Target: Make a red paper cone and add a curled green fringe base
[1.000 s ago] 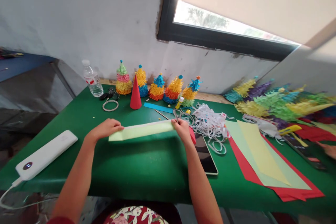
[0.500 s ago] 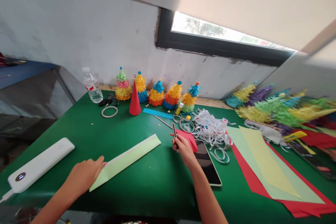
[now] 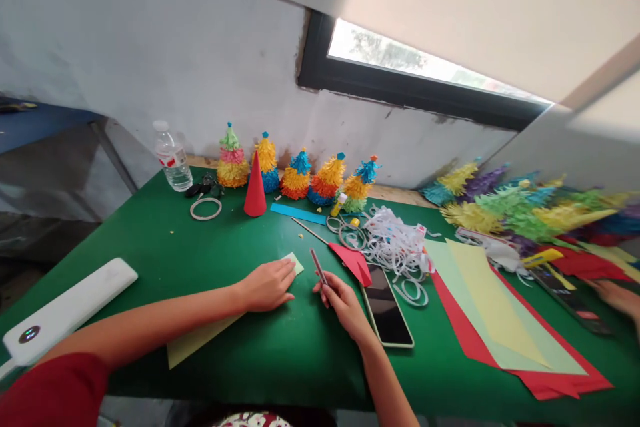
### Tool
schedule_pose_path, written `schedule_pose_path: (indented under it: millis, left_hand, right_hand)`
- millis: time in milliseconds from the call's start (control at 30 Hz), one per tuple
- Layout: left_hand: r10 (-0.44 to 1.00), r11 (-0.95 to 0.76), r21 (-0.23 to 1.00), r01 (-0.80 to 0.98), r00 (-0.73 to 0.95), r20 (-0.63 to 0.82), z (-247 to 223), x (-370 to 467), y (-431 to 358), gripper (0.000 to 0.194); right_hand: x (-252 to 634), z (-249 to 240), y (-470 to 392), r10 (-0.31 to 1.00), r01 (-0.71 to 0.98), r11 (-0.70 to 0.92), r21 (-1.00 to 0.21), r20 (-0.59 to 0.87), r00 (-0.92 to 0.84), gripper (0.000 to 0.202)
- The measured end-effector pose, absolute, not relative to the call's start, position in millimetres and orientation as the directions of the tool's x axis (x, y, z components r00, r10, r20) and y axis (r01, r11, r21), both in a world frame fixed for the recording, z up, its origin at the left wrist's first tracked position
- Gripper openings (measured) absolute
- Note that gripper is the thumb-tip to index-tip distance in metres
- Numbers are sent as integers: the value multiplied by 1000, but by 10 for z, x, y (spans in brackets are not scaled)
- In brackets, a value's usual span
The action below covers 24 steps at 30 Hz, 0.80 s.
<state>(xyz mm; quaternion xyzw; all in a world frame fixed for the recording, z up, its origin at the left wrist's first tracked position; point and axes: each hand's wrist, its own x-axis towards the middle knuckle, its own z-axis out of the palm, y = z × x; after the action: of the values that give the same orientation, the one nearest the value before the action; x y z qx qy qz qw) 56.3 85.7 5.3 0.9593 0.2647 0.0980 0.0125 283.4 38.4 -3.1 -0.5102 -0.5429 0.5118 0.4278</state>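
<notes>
My left hand [image 3: 269,284] lies palm down, fingers stretched out, on the far right end of a folded pale green paper strip [image 3: 196,340]. My forearm crosses over the strip and hides its middle. My right hand [image 3: 343,303] is closed around a slim utility knife [image 3: 319,267], as it appears, which points up and away from me just right of the strip's end. Close to the right hand lie a red paper piece [image 3: 353,261] and a phone [image 3: 390,313].
A white power bank [image 3: 75,303] lies left. A red cone [image 3: 255,190] and several fringed paper trees [image 3: 295,177] stand at the back, near a bottle [image 3: 173,160]. White paper shreds [image 3: 395,240] and coloured sheets [image 3: 500,320] lie right; another person's hand [image 3: 615,295] is at the edge.
My left hand has slid from the strip's near left end to its far right end. My right hand has shifted slightly left and nearer, still holding the knife, whose tip now leans left.
</notes>
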Motion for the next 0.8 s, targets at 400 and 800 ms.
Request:
schedule_pose_path:
  millis: [400, 800]
  left_hand:
    - [595, -804, 188, 565, 765, 247, -226, 649, 784, 64]
    - [588, -796, 316, 517, 785, 195, -263, 580, 809, 59]
  right_hand:
    - [2655, -106, 328, 997, 261, -17, -965, 2, 73, 38]
    - [2671, -70, 589, 976, 322, 185, -928, 211, 47, 20]
